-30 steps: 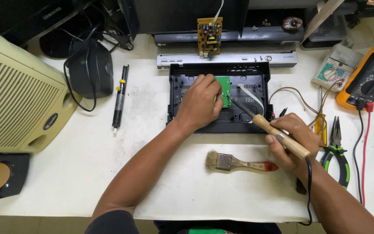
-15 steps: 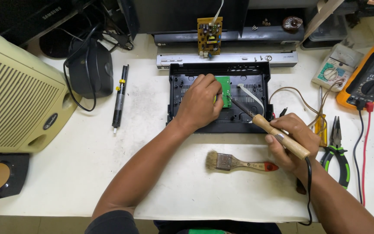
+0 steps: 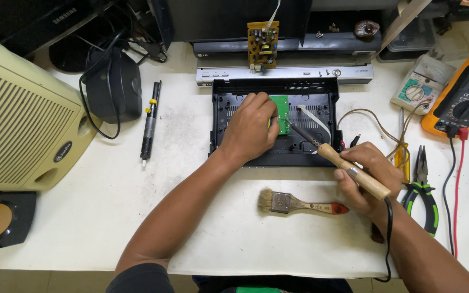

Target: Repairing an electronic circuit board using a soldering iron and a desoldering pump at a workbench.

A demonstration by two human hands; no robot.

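A black plastic device case lies open on the white table, with a small green circuit board inside it. My left hand rests inside the case, its fingers pressing on the left edge of the green board. My right hand grips a wooden-handled soldering iron; the metal tip points up-left and ends at the board's lower right corner. A white ribbon cable curves across the case to the right of the board.
A paintbrush lies in front of the case. Green-handled pliers, a screwdriver, an orange multimeter and a second meter sit at right. A desoldering pump, black adapter and beige speaker stand left.
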